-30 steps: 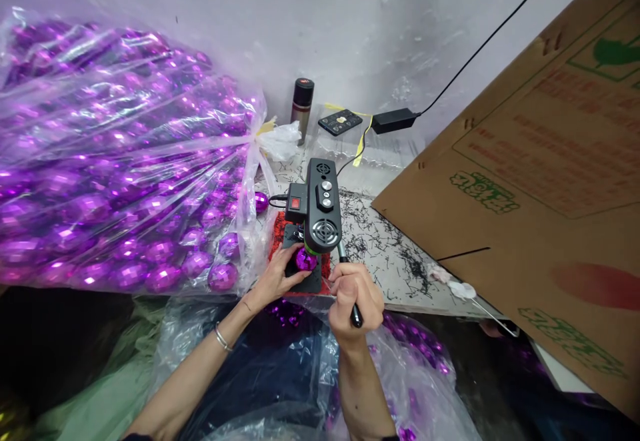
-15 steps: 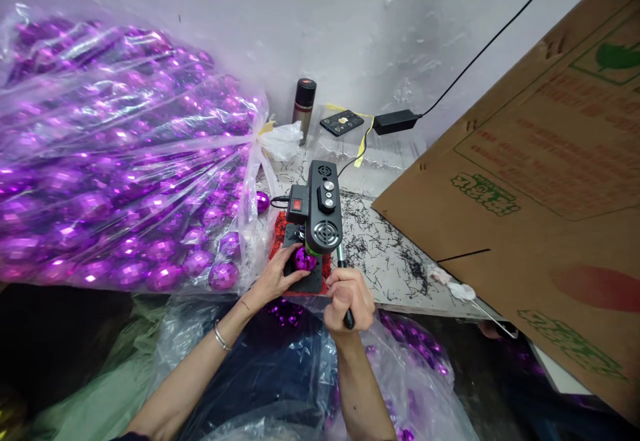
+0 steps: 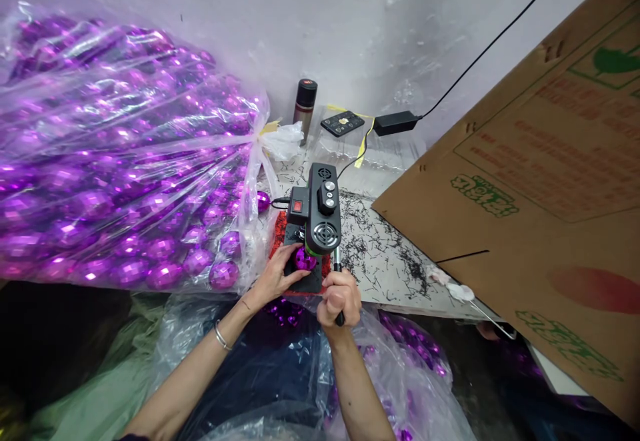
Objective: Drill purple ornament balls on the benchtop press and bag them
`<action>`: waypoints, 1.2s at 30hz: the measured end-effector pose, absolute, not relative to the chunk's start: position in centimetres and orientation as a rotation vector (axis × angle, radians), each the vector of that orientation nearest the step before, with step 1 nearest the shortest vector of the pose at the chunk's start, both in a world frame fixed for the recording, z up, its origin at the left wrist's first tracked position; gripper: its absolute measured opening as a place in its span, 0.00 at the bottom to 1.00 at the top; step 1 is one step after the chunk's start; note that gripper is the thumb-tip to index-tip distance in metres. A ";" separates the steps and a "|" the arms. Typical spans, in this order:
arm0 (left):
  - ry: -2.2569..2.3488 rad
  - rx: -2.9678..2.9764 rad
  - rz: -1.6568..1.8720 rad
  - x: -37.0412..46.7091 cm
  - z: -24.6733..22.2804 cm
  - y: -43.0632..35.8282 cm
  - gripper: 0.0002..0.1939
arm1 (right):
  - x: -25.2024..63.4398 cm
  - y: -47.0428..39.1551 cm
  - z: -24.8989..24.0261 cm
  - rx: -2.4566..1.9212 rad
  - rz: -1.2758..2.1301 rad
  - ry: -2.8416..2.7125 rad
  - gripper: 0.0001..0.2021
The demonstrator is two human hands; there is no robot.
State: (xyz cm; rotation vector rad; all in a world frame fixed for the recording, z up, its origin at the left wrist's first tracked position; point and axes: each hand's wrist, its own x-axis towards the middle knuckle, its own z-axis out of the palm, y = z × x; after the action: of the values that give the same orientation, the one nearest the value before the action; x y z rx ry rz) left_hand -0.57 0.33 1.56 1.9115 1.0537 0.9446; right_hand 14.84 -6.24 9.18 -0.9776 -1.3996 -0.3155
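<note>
A small black bench drill press [image 3: 325, 204] with a red switch stands on the table over a red mat [image 3: 278, 238]. Under its head, my left hand [image 3: 273, 274] grips a shiny purple ball [image 3: 304, 259] between thumb and fingers, on the black base plate [image 3: 307, 285]. The ball's top is partly hidden by the machine head. My right hand [image 3: 341, 298] is wrapped round the black-gripped lever [image 3: 339, 316] at the machine's right side.
A tied clear bag [image 3: 125, 161] full of purple balls lies at left. Behind stand a thermos [image 3: 305, 104], a phone [image 3: 343, 122] and a power adapter [image 3: 396, 122]. Black shavings [image 3: 370, 241] litter the table [image 3: 385, 288]. A large cardboard box [image 3: 530, 181] leans in from the right.
My right hand has swung the lever slightly left, toward the machine. My left hand and the ball have stayed in place.
</note>
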 end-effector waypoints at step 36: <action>1.169 2.083 1.044 -4.9 6.0 -1.0 0.25 | 15.1 -7.6 12.5 -1.035 -0.101 -1.432 0.16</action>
State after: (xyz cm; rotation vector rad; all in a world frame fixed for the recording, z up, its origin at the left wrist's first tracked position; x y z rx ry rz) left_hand -4.89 -1.01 6.01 2.0826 1.1694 1.0439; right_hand 15.14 -7.60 12.49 -1.0346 -1.4319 -0.1006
